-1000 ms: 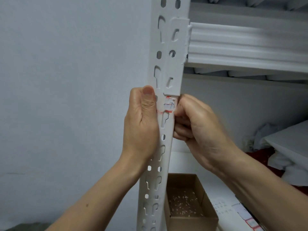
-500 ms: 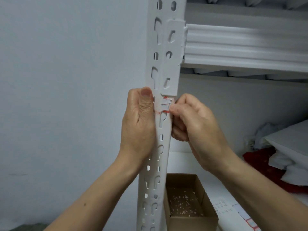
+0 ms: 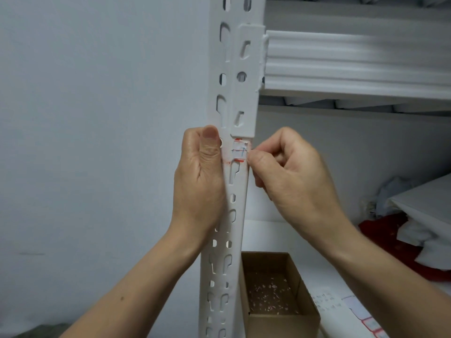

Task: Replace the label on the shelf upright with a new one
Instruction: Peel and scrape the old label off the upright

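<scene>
While left hand [image 3: 199, 181] grips upright [image 3: 235, 191] | right fingers [image 3: 256, 159] now seemingly pinch label [image 3: 239, 151] edge

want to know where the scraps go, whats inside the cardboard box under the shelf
The open cardboard box holds small white and pinkish paper flecks scattered over its floor. Its near wall hides the front strip of the floor, and the shelf upright covers its left edge.

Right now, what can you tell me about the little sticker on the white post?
The sticker is small, white paper with red edges at top and bottom, thin lines and a blue pen mark. It sits on the front of the post, just below the shelf bracket. It looks worn and partly scraped. The right hand pinches at its right edge; the left hand grips the post beside it.
</scene>
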